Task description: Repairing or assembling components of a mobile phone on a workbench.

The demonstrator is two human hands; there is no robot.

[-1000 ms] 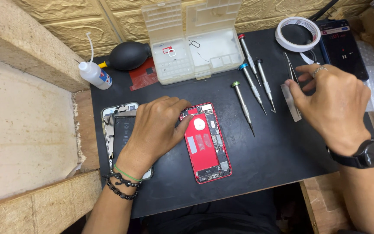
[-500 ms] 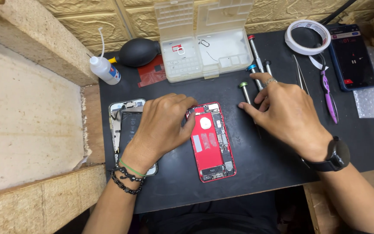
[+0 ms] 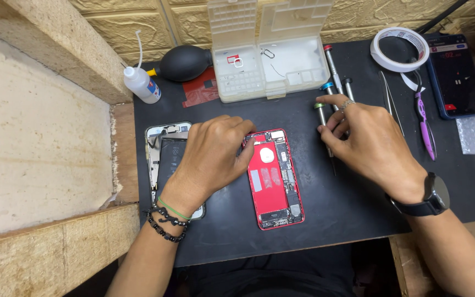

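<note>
One opened red phone (image 3: pixel 274 179) lies on the dark mat (image 3: pixel 358 214) covering the desk. The left hand (image 3: pixel 213 157) rests flat across its upper left edge, fingers (image 3: pixel 246 144) spread and gripping nothing. The right hand (image 3: pixel 372 143) curls its fingers (image 3: pixel 331 118) around the green-capped one of three screwdrivers (image 3: pixel 321 113). Just left of the phone lies one detached screen assembly (image 3: pixel 166 157).

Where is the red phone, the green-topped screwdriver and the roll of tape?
red phone (image 3: pixel 273 181): head view, on the middle of its open red inside.
green-topped screwdriver (image 3: pixel 320 110): head view, on the handle just below the green cap.
roll of tape (image 3: pixel 379 55): head view, on the left side of the white ring.
</note>
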